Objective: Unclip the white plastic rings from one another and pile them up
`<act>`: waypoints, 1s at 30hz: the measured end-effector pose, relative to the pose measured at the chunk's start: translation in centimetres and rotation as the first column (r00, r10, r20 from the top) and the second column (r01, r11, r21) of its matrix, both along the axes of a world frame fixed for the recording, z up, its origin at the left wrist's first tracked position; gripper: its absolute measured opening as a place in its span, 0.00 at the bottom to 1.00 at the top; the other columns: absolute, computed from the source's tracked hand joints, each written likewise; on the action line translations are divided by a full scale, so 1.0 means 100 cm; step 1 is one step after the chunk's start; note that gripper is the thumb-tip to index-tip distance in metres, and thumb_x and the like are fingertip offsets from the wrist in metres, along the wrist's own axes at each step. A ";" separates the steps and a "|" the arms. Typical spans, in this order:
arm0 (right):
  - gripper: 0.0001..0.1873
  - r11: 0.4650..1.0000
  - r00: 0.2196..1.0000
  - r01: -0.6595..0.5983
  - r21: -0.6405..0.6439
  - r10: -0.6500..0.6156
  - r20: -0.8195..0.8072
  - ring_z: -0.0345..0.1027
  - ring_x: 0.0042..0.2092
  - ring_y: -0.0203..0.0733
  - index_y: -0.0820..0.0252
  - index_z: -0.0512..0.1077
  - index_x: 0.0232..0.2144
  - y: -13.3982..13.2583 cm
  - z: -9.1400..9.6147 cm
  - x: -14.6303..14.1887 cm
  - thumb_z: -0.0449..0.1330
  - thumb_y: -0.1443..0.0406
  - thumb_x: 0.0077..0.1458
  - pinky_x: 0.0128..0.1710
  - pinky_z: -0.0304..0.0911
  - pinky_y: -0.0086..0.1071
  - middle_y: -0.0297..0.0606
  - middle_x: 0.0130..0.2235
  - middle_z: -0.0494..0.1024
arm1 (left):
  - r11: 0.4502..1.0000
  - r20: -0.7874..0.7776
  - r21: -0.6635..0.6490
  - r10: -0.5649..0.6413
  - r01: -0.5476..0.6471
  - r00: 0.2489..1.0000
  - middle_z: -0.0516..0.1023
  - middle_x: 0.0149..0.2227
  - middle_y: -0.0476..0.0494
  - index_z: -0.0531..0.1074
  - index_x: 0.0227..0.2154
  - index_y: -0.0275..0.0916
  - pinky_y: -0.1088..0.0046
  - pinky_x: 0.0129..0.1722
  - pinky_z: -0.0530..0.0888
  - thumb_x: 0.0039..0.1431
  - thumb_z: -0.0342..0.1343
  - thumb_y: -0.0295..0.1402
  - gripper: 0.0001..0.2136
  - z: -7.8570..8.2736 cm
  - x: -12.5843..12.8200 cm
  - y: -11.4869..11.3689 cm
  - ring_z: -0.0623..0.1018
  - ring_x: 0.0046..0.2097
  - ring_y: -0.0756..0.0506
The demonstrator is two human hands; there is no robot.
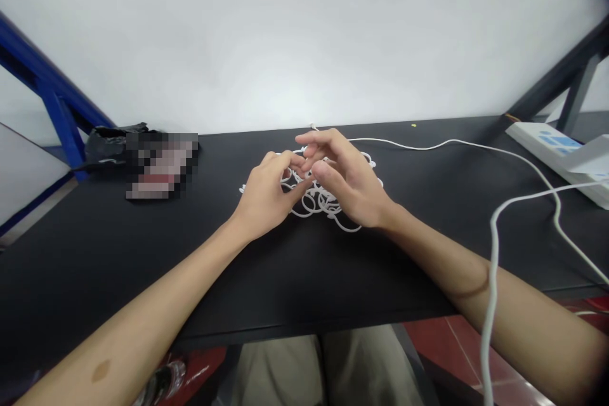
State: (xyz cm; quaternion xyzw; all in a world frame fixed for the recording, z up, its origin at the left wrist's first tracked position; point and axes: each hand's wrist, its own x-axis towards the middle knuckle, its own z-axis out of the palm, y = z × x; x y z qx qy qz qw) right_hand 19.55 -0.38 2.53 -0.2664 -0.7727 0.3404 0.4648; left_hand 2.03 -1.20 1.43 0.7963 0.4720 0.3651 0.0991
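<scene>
A loose pile of thin white loops (308, 204), which look like plastic rings, lies on the black table under my hands. My left hand (271, 187) is over the pile's left side, thumb and fingers apart with white loops showing between them. Over the right side is my right hand (349, 177), its fingers loosely bent and its thumb apart from them. The fingertips of both hands come close together above the middle of the pile. My hands hide part of the loops, and I cannot tell whether any fingertip touches one.
The black table (214, 292) meets a pale wall. Black plastic wrapping (111, 144) and a blurred-out flat item (164, 168) lie at left. A white cable (492, 254) crosses my right forearm. At right is an opened white box (547, 139). Angled frame bars flank the table.
</scene>
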 end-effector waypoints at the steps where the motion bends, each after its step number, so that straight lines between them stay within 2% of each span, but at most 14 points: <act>1: 0.23 1.000 1.000 0.016 0.013 -0.016 0.006 0.67 0.47 0.43 0.52 0.67 0.53 0.000 0.000 0.000 0.55 0.49 0.61 0.47 0.68 0.41 0.40 0.47 0.68 | 1.000 0.008 -0.002 0.002 -0.002 1.000 0.77 0.36 0.50 0.70 0.36 0.42 0.70 0.35 0.70 0.60 0.59 0.33 0.04 0.000 0.000 0.000 0.74 0.37 0.47; 8: 0.23 0.995 0.997 0.082 0.059 -0.082 -0.007 0.65 0.48 0.44 0.52 0.67 0.52 -0.001 0.002 0.001 0.54 0.48 0.61 0.43 0.69 0.40 0.42 0.52 0.65 | 1.000 0.026 -0.002 0.022 -0.022 0.999 0.76 0.33 0.51 0.68 0.33 0.42 0.71 0.32 0.68 0.59 0.60 0.33 0.05 -0.001 0.001 0.000 0.73 0.35 0.48; 12: 0.24 0.996 0.997 0.077 0.043 -0.076 -0.031 0.65 0.50 0.44 0.53 0.67 0.52 0.001 0.002 0.001 0.53 0.47 0.61 0.44 0.69 0.40 0.42 0.51 0.66 | 0.999 0.008 0.034 0.004 -0.005 1.000 0.76 0.31 0.51 0.69 0.31 0.42 0.70 0.33 0.67 0.60 0.58 0.34 0.04 0.001 0.001 0.000 0.72 0.37 0.47; 18: 0.25 0.995 0.996 0.084 0.053 -0.083 -0.019 0.65 0.50 0.45 0.52 0.67 0.52 -0.001 0.004 0.001 0.52 0.45 0.61 0.46 0.69 0.42 0.42 0.52 0.66 | 0.995 -0.017 0.100 -0.002 0.004 1.000 0.75 0.29 0.51 0.69 0.29 0.42 0.69 0.34 0.68 0.59 0.55 0.30 0.04 -0.001 -0.001 0.001 0.70 0.35 0.47; 23: 0.25 0.997 0.997 0.067 0.029 -0.066 -0.037 0.65 0.51 0.46 0.52 0.67 0.52 -0.003 0.003 0.000 0.52 0.45 0.61 0.43 0.71 0.40 0.43 0.54 0.65 | 0.992 -0.021 0.116 0.058 -0.055 0.998 0.74 0.29 0.51 0.68 0.28 0.41 0.69 0.35 0.68 0.57 0.55 0.28 0.04 -0.002 -0.002 0.004 0.70 0.34 0.47; 26: 0.24 0.992 0.993 0.118 0.045 -0.117 -0.027 0.66 0.50 0.45 0.52 0.67 0.52 0.000 0.003 0.001 0.52 0.47 0.62 0.42 0.71 0.39 0.42 0.53 0.66 | 0.988 -0.031 0.114 0.113 -0.109 0.993 0.74 0.30 0.50 0.68 0.28 0.41 0.69 0.36 0.69 0.58 0.54 0.29 0.04 -0.002 -0.004 0.006 0.71 0.34 0.47; 30: 0.20 0.952 0.958 0.280 0.125 -0.286 0.026 0.68 0.45 0.41 0.54 0.68 0.50 0.008 0.006 0.007 0.51 0.50 0.63 0.38 0.69 0.36 0.42 0.49 0.68 | 0.980 -0.019 0.106 0.173 -0.170 0.985 0.75 0.31 0.49 0.70 0.29 0.41 0.68 0.36 0.70 0.59 0.54 0.29 0.03 -0.002 -0.012 0.012 0.72 0.34 0.46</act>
